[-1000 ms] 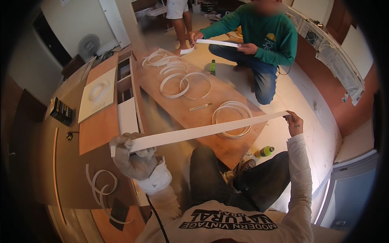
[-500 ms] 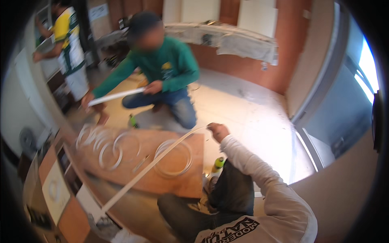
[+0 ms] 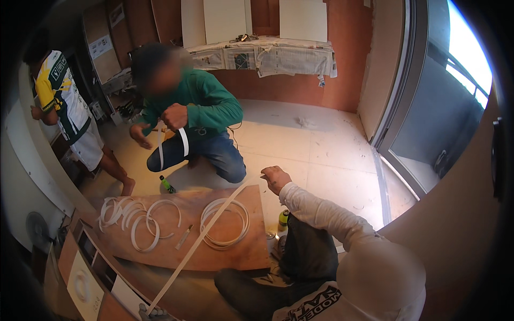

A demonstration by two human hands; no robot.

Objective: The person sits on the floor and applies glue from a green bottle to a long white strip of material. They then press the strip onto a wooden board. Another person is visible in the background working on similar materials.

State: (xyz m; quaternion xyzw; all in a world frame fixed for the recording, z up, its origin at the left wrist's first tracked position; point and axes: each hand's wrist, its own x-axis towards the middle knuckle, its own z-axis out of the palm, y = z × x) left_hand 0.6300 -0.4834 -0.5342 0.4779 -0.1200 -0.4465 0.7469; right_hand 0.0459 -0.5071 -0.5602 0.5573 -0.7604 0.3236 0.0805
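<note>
My right hand (image 3: 276, 179), at the end of a pale sleeve, pinches the upper end of a long, thin white strip (image 3: 206, 230). That strip slants down across a brown board (image 3: 182, 249) to my left hand (image 3: 152, 314), grey-gloved and partly cut off by the lower edge, which appears closed around it. Coiled white strips (image 3: 225, 241) lie on the board below my right hand, and looser white loops (image 3: 144, 243) are farther left. Between them rests a slim cutter-like tool (image 3: 184, 236).
Across the board, a co-worker in green (image 3: 206, 101) crouches with a bent white strip (image 3: 184, 143). Another person (image 3: 67, 101) stands at the far left. Green bottles (image 3: 167, 184) stand near the board. A paper-covered ledge (image 3: 294, 56) runs along the back; an open door (image 3: 399, 107) is right.
The view has shifted. The co-worker in green has brought their hands closer together, and their strip now hangs bent. My hands still hold the long strip between them.
</note>
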